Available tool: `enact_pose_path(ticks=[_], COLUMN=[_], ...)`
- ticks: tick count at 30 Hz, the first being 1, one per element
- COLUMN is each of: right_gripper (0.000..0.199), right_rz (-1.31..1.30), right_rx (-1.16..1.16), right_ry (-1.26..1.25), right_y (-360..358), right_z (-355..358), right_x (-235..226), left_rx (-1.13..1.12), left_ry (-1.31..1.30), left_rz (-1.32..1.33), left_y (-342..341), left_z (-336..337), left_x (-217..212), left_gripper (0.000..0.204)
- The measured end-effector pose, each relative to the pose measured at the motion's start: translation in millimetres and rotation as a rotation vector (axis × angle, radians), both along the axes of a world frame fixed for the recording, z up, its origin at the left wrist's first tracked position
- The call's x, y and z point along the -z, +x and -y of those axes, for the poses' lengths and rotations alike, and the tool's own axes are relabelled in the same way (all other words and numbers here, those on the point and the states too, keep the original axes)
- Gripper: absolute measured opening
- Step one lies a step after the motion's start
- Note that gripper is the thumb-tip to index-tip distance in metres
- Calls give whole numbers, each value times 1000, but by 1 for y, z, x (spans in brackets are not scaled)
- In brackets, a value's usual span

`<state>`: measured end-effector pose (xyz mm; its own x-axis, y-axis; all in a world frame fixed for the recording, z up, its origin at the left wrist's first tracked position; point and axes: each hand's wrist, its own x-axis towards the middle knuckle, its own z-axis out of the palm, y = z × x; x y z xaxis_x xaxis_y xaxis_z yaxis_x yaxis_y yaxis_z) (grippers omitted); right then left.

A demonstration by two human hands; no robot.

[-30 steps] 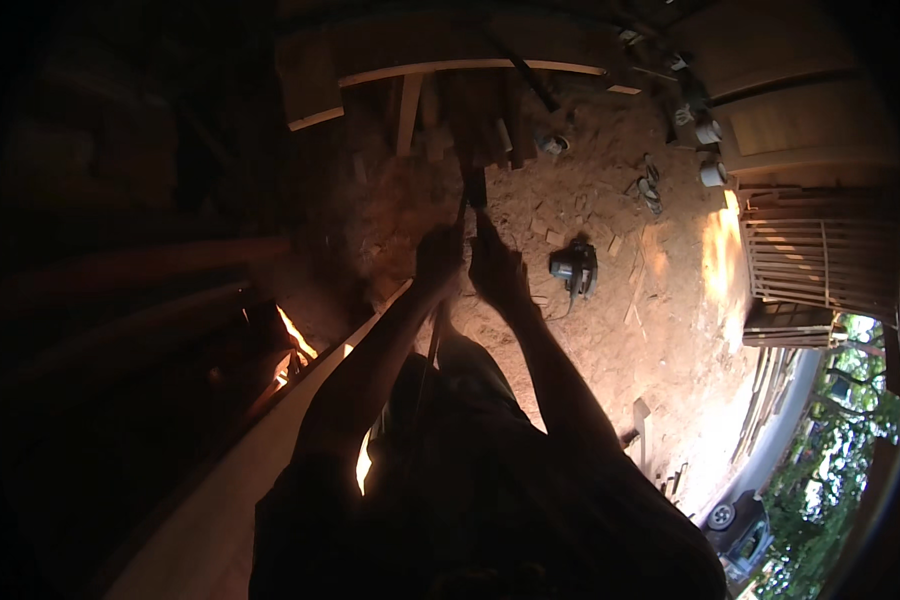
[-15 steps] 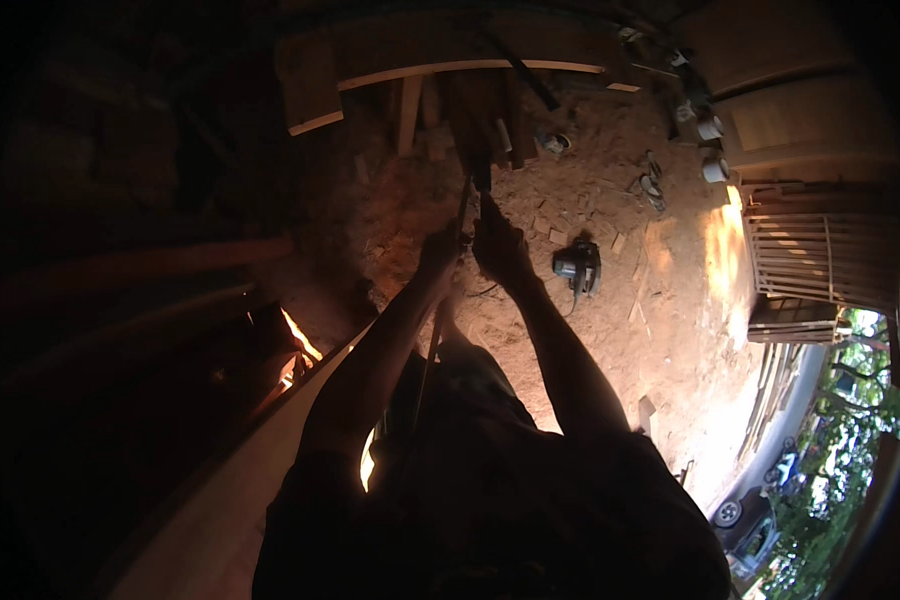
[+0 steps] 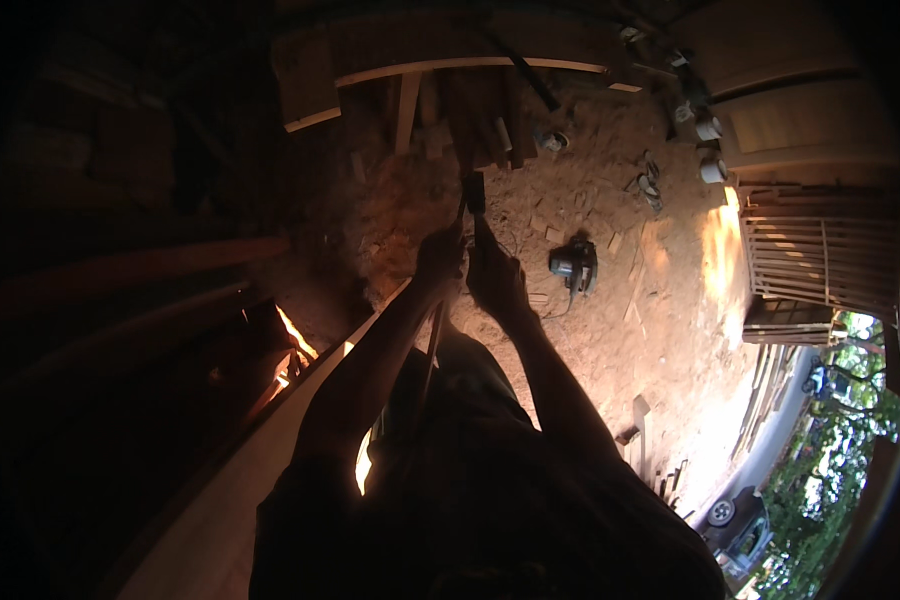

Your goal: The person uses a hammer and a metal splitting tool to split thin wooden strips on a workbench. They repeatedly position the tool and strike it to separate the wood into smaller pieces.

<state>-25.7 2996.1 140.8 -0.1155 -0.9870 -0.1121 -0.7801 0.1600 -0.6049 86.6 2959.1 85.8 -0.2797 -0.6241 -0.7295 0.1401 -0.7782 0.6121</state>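
In the dim light my left hand (image 3: 438, 258) is closed around a long thin wooden strip (image 3: 435, 335), which runs down toward my body and pokes up past the fingers. Beside it, my right hand (image 3: 497, 278) grips the handle of a hammer-like tool (image 3: 475, 190). Its dark, blocky head lies against or very near the upper end of the strip; shadow hides whether they touch. Both hands are close together, ahead of my torso.
A corded power saw (image 3: 574, 266) rests on the dirt floor among wood scraps, right of my hands. Along the far side runs a plank bench (image 3: 470, 65). A long board (image 3: 230, 470) slants at my left. Slatted wooden frames (image 3: 820, 245) stand right; sandals (image 3: 650, 187) lie nearer.
My right hand has come slightly down and left, and the tool's dark head now shows wider. The left hand keeps its hold on the strip. The view has shifted slightly.
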Motion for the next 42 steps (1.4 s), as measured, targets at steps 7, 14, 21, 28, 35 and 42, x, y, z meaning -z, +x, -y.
enact_pose_path(ticks=[7, 14, 21, 28, 35, 42], right_gripper=[57, 57, 55, 54, 56, 59], right_rz=[-34, 47, -51, -108, -66, -72], right_rx=[69, 5, 28, 18, 14, -6], right_ry=[144, 128, 230, 196, 99, 95], right_y=[-15, 2, 3, -6, 0, -1], right_z=[29, -17, 0, 16, -20, 6], right_x=[3, -12, -14, -5, -14, -16], left_rx=[222, 401, 294, 456, 297, 379], left_ry=[-323, -927, -813, -1126, -1184, -1079], left_rz=[190, 617, 475, 824, 745, 753], left_y=[5, 13, 5, 8, -3, -3], left_z=[0, 3, 0, -1, -6, -5], left_x=[12, 47, 64, 42, 39, 38], left_gripper=[24, 21, 16, 15, 14, 16])
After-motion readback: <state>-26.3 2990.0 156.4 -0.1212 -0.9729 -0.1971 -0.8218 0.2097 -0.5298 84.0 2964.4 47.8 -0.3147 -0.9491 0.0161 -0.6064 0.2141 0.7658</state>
